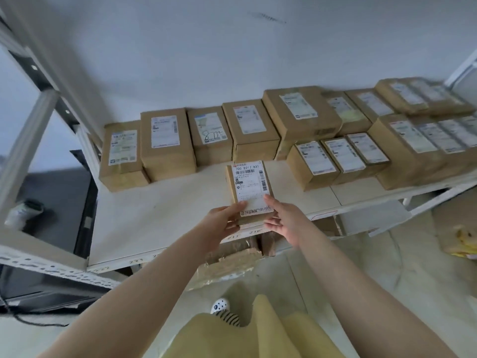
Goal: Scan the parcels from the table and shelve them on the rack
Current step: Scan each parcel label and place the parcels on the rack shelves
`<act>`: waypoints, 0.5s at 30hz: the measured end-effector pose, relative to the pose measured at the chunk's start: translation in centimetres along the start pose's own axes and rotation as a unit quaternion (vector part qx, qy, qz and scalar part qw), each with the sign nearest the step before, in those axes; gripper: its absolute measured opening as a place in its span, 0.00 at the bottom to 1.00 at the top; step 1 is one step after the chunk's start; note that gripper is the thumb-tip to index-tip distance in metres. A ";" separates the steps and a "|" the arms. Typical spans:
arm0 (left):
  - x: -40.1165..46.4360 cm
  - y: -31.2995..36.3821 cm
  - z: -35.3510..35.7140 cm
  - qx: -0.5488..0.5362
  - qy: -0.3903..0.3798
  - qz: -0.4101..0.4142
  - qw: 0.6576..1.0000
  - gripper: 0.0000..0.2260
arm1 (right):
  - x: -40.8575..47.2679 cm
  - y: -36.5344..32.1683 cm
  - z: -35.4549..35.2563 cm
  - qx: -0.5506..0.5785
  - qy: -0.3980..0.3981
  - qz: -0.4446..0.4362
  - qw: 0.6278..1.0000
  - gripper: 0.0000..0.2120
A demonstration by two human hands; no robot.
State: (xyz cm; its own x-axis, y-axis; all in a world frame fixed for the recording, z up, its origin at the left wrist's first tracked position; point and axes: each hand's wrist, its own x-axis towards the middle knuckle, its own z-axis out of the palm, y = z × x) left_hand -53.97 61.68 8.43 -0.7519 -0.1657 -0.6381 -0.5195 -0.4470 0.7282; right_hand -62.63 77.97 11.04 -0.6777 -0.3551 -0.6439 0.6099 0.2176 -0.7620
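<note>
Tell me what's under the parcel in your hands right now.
The parcel lies on bare white shelf board, held by the left hand and right hand. The spot directly beneath is covered.

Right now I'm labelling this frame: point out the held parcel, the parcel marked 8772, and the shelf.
held parcel (249, 186), head view, its white label.
8772 parcel (210, 129), head view, its top label.
shelf (165, 208), head view, bare board.

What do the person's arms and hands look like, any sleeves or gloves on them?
Both forearms are bare as far as the view shows, with no sleeves. The left hand and right hand wear no gloves, and no rings, watch or bracelets show. Nails look short and unpainted.
</note>
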 end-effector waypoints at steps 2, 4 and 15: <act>1.7 1.3 1.0 0.016 -0.013 0.000 1.000 0.18 | 1.0 -0.8 -1.2 0.007 0.010 -0.003 1.000 0.18; 3.0 2.0 2.2 0.026 -0.019 0.001 0.999 0.18 | 1.5 -1.4 -2.3 0.017 0.020 -0.002 1.000 0.22; 8.2 4.3 9.3 0.005 0.034 -0.042 0.999 0.18 | 5.6 -4.1 -5.8 0.208 0.117 0.051 0.970 0.18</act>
State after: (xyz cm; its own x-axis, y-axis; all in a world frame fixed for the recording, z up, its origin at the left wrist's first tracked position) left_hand -66.20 66.57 8.67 -0.6759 -0.1870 -0.7128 -0.5847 -0.4528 0.6732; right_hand -71.29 80.37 10.15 -0.6497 -0.1238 -0.7500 0.7589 -0.1631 -0.6305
